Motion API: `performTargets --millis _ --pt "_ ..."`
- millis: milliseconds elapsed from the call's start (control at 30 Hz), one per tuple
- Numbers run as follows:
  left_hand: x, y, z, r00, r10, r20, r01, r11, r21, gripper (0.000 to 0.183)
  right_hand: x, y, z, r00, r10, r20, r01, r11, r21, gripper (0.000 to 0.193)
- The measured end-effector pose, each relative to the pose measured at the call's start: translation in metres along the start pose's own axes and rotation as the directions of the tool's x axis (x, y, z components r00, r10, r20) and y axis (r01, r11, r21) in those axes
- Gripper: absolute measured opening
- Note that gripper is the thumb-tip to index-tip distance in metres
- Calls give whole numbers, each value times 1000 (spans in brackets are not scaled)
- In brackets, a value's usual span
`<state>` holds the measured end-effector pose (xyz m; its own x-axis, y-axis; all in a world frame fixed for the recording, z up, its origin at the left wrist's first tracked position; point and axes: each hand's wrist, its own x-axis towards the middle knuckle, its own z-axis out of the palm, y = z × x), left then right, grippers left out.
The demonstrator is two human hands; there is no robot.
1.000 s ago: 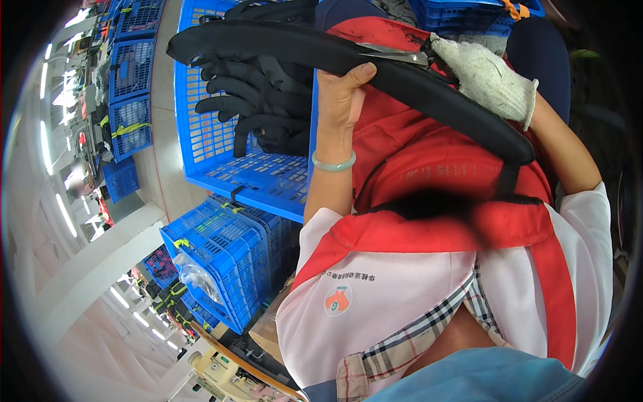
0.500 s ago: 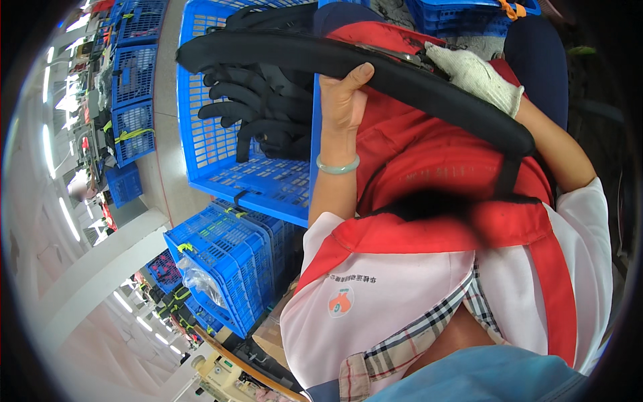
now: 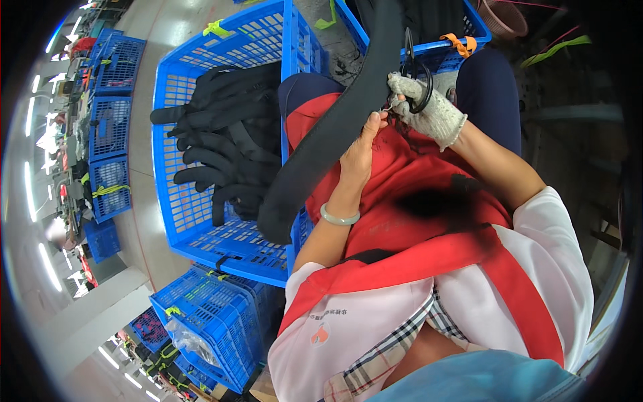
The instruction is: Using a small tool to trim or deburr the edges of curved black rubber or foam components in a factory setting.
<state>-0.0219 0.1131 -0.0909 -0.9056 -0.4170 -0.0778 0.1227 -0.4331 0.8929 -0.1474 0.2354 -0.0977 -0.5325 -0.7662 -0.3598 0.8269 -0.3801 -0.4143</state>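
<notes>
Head view: A worker in a red apron (image 3: 395, 167) holds a long black strip (image 3: 328, 127) aslant over the lap, its far end above one blue crate, its near end over the rim of another. The left hand (image 3: 360, 153) is closed at the strip's edge, thumb and fingertip together on a pale wisp (image 3: 387, 108) that may be thread. The right hand (image 3: 432, 114), in a white knitted glove, is clamped on black-handled scissors (image 3: 410, 60), blades pointing away from the body, its fingertips meeting the wisp.

This one strip appears to be midway through handling, the wisp being attached or loose, too small to tell. A heap of similar strips (image 3: 231, 127) fills much of the left crate (image 3: 287, 40), and more dark pieces (image 3: 435, 20) lie in the far crate (image 3: 439, 63); which are finished and which wait, the view does not show.

The aproned lap serves as the work surface. Around it, a grey floor (image 3: 184, 30) runs past blue crates lined up (image 3: 110, 127) at left, stacked crates (image 3: 207, 315) with a plastic bag (image 3: 191, 342), and a pinkish basket (image 3: 502, 17) under rows of bright lights in the wider room.
</notes>
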Motion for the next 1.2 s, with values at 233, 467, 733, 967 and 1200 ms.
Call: performTargets --millis 233,467,733,967,1200 --pt "14 1 1 1000 5 6 -5 1000 -3 20 7 -8 -12 1000 14 3 -13 992 -125 11" --pt "16 11 -8 980 101 -172 -142 959 -244 21 -2 10 6 995 61 -77 -69 992 -104 11" --pt "7 51 -55 998 37 -58 -55 936 -349 33 -5 -7 -98 964 235 122 -45 599 -799 33" --pt "-3 73 -58 997 72 -31 -77 982 -174 32 -21 -33 -35 919 145 367 376 -40 -926 44" --pt "-9 67 -54 999 43 15 -41 994 -100 34 -45 -36 34 850 161 501 509 -491 -706 66"
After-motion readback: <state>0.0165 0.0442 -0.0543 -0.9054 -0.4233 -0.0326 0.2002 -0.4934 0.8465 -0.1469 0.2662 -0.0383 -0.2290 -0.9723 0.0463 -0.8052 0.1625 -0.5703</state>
